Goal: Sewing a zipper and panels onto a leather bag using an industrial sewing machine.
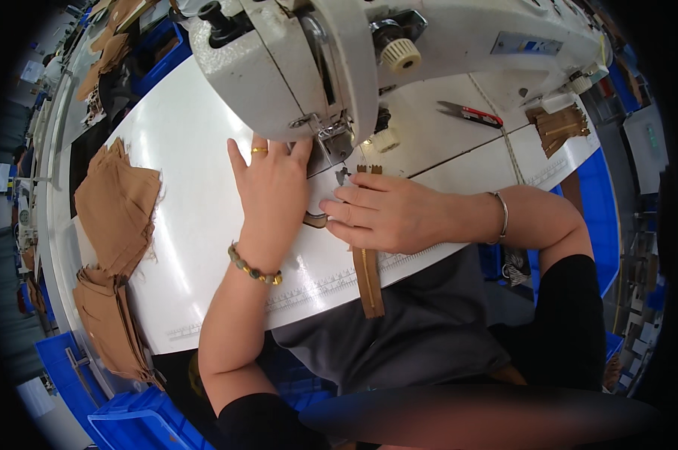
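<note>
Pressing flat on the white sewing table (pixel 204 187), the left hand (pixel 273 196) lies with fingers spread just in front of the sewing machine head (pixel 294 67), fingertips close to the presser foot (pixel 337 142). The right hand (pixel 388 214) lies palm down with fingers together, holding a brown zipper tape (pixel 368 277) against the tabletop; the tape runs from under the foot, beneath that hand, and hangs over the near table edge. With both hands so near the needle, a slip could likely bring a finger under it, and the dangling tail might drag the tape askew. Stacks of tan fabric pieces (pixel 114 206) sit well to the left, red-handled thread snips (pixel 470 114) lie beyond, and blue plastic crates (pixel 140 420) stand below in a crowded workshop.
</note>
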The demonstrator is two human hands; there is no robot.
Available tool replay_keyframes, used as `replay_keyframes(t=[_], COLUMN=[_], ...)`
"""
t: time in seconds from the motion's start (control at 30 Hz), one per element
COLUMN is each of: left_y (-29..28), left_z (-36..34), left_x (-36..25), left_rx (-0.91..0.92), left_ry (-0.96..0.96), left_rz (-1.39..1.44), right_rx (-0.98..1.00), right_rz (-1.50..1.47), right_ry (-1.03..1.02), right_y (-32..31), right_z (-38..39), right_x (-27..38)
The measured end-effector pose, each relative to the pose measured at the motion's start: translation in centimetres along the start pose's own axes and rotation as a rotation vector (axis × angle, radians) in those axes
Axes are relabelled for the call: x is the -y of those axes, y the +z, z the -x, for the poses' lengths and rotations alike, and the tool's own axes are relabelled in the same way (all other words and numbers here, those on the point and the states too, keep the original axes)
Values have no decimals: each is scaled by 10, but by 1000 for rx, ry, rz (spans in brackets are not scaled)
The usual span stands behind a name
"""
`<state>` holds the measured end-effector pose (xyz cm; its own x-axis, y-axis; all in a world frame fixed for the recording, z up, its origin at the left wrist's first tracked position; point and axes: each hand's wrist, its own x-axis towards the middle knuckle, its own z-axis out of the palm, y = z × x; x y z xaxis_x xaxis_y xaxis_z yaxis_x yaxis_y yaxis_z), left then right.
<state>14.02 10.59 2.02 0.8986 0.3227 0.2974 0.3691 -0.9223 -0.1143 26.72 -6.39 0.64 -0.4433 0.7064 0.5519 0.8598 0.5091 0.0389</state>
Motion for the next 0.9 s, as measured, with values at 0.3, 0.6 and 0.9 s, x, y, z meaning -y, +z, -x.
replay_keyframes(t=[0.3, 0.6, 0.9], left_y=[7, 7, 13], left_z=[-10, -10, -12], left_x=[16, 15, 17], left_rx=[177, 159, 93], left_ry=[-71, -77, -49], left_rz=[51, 91, 115], right_rx=[275, 154, 84], right_rz=[254, 319, 309], right_ry=[429, 766, 868], right_y=[-73, -111, -145], right_z=[47, 157, 195], right_x=[-15, 18, 48])
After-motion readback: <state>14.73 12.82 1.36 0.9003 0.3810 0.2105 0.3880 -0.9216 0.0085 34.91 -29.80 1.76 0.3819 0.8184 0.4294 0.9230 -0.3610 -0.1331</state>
